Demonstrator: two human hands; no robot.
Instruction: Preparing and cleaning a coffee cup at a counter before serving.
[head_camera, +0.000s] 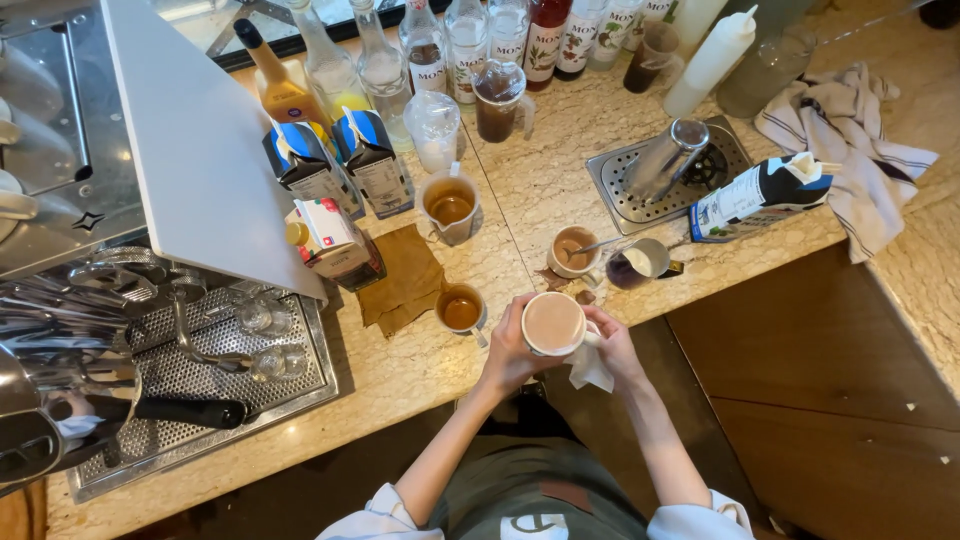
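At the counter's near edge: a person holds a white cup (553, 323) of pale brown drink upright between both hands, just off the stone counter (520, 190) and over its lip.
Left hand (510, 345): wrapped round the cup's left wall, fingers curled and closed on it.
Right hand (612, 342): on the cup's right side, pressing a white napkin (590, 368) to the wall and base; closed on cup and napkin together.
Cup's lie: mouth up, axis vertical, sitting squarely between the two hands, neither clearly nearer.
Just beyond the cup: a small glass of amber liquid (461, 308) to the left, touching nothing; a white cup with a spoon (573, 250) and a small steel pitcher (640, 262) straight ahead.
Further back: a brown folded cloth (405, 275), a jug of amber liquid (450, 205), milk cartons (340, 165), a row of syrup bottles (480, 35).
Right of centre: a drain tray (620, 190) with a steel jug lying in it, a tipped carton (760, 195), a striped towel (850, 140).
Far left: the espresso machine (90, 300) and its drip grate.
In the way: the spoon cup and pitcher crowd the counter directly ahead of the held cup.
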